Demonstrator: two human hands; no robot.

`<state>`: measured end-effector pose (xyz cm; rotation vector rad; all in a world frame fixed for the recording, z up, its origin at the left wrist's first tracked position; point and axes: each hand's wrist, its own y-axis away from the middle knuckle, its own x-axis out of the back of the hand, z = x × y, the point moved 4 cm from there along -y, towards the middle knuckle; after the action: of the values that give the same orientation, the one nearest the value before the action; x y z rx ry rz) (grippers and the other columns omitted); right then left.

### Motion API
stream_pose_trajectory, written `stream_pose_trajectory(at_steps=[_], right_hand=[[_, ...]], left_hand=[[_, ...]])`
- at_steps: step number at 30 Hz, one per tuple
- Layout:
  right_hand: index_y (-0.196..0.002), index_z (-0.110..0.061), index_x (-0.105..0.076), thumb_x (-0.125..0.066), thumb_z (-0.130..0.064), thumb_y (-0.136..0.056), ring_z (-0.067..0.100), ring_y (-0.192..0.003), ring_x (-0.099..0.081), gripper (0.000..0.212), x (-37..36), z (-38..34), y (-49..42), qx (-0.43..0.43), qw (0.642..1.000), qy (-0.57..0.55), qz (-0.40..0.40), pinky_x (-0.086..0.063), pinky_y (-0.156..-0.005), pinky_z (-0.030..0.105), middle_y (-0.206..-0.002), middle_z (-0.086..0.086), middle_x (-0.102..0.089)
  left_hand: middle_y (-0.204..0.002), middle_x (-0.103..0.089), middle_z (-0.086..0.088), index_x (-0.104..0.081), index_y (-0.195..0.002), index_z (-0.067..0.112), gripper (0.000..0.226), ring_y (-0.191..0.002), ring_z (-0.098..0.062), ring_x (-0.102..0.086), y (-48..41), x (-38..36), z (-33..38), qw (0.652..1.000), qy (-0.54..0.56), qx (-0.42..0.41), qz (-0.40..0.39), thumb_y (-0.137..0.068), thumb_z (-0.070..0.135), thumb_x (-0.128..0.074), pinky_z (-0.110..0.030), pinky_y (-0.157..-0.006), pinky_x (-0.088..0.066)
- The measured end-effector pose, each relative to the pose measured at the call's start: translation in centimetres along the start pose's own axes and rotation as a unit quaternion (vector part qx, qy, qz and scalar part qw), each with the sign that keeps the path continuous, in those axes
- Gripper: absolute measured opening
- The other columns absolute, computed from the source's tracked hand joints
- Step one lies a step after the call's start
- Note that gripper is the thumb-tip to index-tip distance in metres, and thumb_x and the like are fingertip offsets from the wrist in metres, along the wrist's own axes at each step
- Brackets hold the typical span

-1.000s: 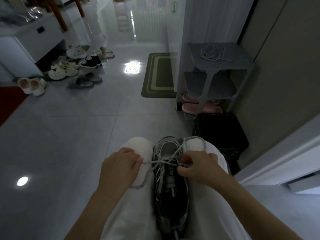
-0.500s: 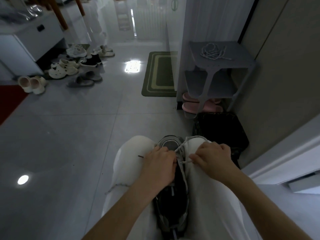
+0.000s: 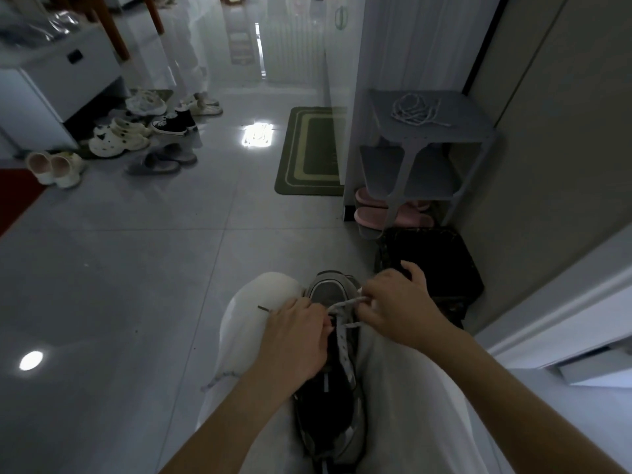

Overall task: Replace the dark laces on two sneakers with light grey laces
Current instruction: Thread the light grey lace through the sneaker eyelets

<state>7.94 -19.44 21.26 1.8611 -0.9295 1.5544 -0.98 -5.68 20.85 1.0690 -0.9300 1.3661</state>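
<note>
Fingers: our right hand (image 3: 393, 304) pinches the lace (image 3: 343, 303) between thumb and forefinger. Our left hand (image 3: 294, 340) is curled down over the lacing, and we cannot tell whether it pinches a strand or only presses.
Under the fingers: the sneaker (image 3: 325, 401) is wedged between our knees, toe pointing away.
Left of the fingers: a loose end (image 3: 219, 379) trails over our thigh.
Far beyond the fingers: the spare laces (image 3: 415, 112) lie coiled on the shelf (image 3: 475, 133), well apart.
Change: a second ago our hands were spread, drawing both strands out sideways. Now the left has closed in over the tongue and the right has lifted toward the toe.
Meaning: we judge that crossing snug and the next one starting. The spare laces suggest the other sneaker is not yet done.
</note>
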Motion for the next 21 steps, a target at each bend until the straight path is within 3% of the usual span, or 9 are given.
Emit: stream_pose_trajectory(at_steps=[4,10,15,17,19,21], right_hand=[[-0.098,-0.030,-0.052,-0.034,-0.074,-0.064,0.011,-0.100,-0.055,0.059,0.1,-3.1,2.1,-0.036,0.994,-0.079,-0.072,-0.006,-0.112,0.046,-0.089,-0.012,-0.062],[-0.119,-0.029,-0.041,-0.053,-0.060,-0.061,0.016,-0.114,-0.050,0.067,-0.3,-2.4,3.0,-0.127,0.981,-0.101,-0.110,-0.004,-0.113,0.047,-0.097,-0.010,-0.063],[-0.116,-0.029,-0.047,-0.055,-0.064,-0.065,0.014,-0.111,-0.047,0.062,0.2,-1.2,3.4,-0.119,0.987,-0.025,-0.107,0.005,-0.113,0.052,-0.097,-0.010,-0.058],[-0.118,-0.031,-0.046,-0.053,-0.065,-0.063,0.016,-0.113,-0.045,0.065,0.2,-1.6,2.9,-0.105,0.989,-0.017,-0.100,0.006,-0.112,0.054,-0.103,-0.010,-0.055],[-0.121,-0.034,-0.043,-0.049,-0.065,-0.058,0.016,-0.116,-0.043,0.070,-0.2,-2.1,2.6,-0.085,0.991,-0.037,-0.099,0.007,-0.112,0.053,-0.109,-0.010,-0.054],[-0.121,-0.037,-0.043,-0.051,-0.061,-0.057,0.015,-0.117,-0.045,0.068,-0.6,-2.4,2.5,-0.078,0.988,-0.076,-0.108,0.006,-0.112,0.051,-0.111,-0.011,-0.056]], left_hand=[[-0.106,-0.055,0.000,-0.055,-0.099,0.020,0.013,-0.102,-0.020,-0.048,-0.5,-0.3,0.0,0.999,0.035,0.006,-0.017,-0.091,0.026,-0.048,-0.035,-0.084,-0.040],[-0.102,-0.058,0.001,-0.059,-0.097,0.021,0.012,-0.100,-0.021,-0.049,0.6,0.3,-0.9,0.998,0.050,-0.002,0.032,-0.090,0.028,-0.052,-0.034,-0.083,-0.038],[-0.085,-0.064,-0.002,-0.064,-0.080,0.021,0.006,-0.087,-0.027,-0.058,2.5,2.5,-8.2,0.990,0.078,0.097,0.068,-0.083,0.024,-0.060,-0.040,-0.076,-0.048],[-0.080,-0.063,-0.002,-0.057,-0.071,0.031,0.017,-0.084,-0.029,-0.060,3.7,2.8,-11.4,0.983,0.087,0.154,0.048,-0.081,0.020,-0.064,-0.040,-0.073,-0.049],[-0.077,-0.059,0.001,-0.049,-0.067,0.041,0.031,-0.083,-0.028,-0.059,4.4,2.5,-12.0,0.982,0.102,0.161,0.012,-0.078,0.018,-0.067,-0.038,-0.073,-0.048],[-0.078,-0.054,0.005,-0.057,-0.074,0.037,0.022,-0.087,-0.027,-0.058,4.4,2.2,-10.2,0.987,0.096,0.127,0.006,-0.079,0.017,-0.065,-0.036,-0.075,-0.047]])
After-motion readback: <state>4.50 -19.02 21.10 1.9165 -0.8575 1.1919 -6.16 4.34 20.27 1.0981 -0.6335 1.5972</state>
